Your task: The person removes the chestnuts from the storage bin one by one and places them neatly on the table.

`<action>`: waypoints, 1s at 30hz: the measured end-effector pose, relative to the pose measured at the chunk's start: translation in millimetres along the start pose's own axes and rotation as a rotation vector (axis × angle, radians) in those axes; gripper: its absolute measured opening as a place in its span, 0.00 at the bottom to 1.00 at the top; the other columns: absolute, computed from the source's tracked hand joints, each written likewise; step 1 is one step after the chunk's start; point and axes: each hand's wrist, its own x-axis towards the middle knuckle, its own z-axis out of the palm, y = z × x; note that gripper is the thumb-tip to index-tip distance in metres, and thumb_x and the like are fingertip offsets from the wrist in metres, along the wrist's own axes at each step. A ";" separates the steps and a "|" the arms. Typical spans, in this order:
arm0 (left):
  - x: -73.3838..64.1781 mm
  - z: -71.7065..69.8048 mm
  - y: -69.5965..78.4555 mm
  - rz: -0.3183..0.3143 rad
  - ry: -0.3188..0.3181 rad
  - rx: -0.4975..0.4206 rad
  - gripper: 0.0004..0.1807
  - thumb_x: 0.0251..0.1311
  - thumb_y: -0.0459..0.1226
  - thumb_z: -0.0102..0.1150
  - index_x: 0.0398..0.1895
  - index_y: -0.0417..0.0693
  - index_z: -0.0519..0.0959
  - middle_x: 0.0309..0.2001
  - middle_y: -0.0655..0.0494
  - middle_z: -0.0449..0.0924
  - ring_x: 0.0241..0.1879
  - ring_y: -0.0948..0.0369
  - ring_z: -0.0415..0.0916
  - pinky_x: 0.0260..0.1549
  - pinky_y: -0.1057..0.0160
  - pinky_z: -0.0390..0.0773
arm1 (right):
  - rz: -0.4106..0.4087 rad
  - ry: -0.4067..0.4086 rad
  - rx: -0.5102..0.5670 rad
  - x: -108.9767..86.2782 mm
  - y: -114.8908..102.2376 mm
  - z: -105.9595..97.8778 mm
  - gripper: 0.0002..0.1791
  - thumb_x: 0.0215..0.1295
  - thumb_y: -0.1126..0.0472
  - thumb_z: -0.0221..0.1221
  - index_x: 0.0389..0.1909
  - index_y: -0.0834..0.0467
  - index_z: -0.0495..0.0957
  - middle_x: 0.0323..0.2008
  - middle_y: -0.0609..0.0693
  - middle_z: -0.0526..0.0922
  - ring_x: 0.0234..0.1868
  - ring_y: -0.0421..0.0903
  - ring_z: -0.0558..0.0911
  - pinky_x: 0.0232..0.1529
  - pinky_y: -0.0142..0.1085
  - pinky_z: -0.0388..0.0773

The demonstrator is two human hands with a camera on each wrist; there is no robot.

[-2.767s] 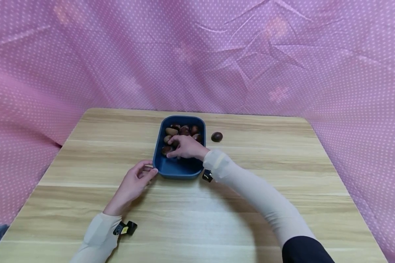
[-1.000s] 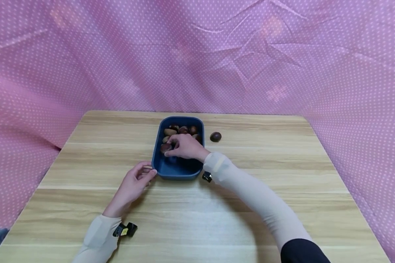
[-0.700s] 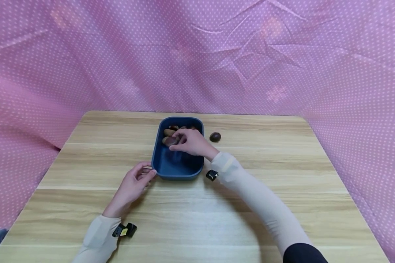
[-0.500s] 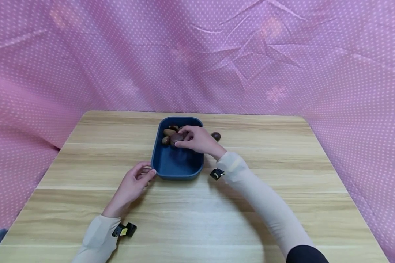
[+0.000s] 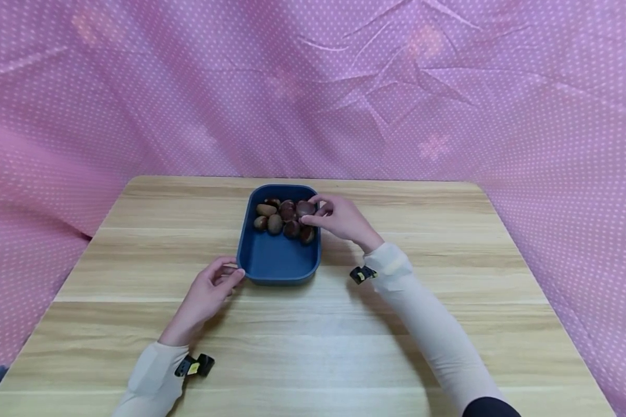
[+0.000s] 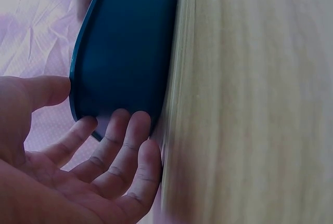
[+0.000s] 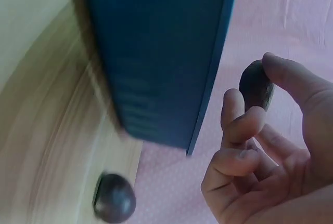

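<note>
My right hand (image 5: 341,220) pinches a dark brown chestnut (image 7: 254,83) between thumb and fingertips, above the box's right rim. In the right wrist view the pinched chestnut hangs beside the box wall. The blue rectangular box (image 5: 279,258) holds several chestnuts (image 5: 275,225) clustered in its far half; the near half shows a bare floor. My left hand (image 5: 206,292) rests at the box's near left corner. In the left wrist view its thumb touches the rim and its loosely bent fingers (image 6: 112,135) lie against the outer wall.
One loose chestnut (image 7: 115,198) lies on the wooden table (image 5: 422,231) right of the box; the right hand hides it in the head view. A pink dotted cloth (image 5: 313,87) hangs behind and beside the table.
The right hand has picked a chestnut from the box's near part and carried it right and away, up to the right rim. The left hand has stayed at the corner.
</note>
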 end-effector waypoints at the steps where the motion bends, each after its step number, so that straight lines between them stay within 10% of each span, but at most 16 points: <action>1: 0.1 0.0 -0.3 0.001 -0.001 0.001 0.24 0.75 0.45 0.56 0.68 0.44 0.71 0.57 0.39 0.79 0.52 0.51 0.80 0.44 0.64 0.80 | 0.013 0.010 0.001 -0.9 3.1 -2.5 0.27 0.64 0.43 0.69 0.60 0.51 0.79 0.35 0.48 0.87 0.39 0.45 0.84 0.38 0.38 0.79; 30: 2.6 0.4 -2.1 0.009 0.008 0.003 0.23 0.75 0.44 0.57 0.66 0.43 0.72 0.56 0.38 0.79 0.50 0.53 0.80 0.42 0.65 0.80 | 0.179 0.158 0.047 -25.6 81.5 -49.1 0.29 0.62 0.44 0.71 0.60 0.51 0.78 0.40 0.56 0.86 0.40 0.56 0.84 0.37 0.40 0.79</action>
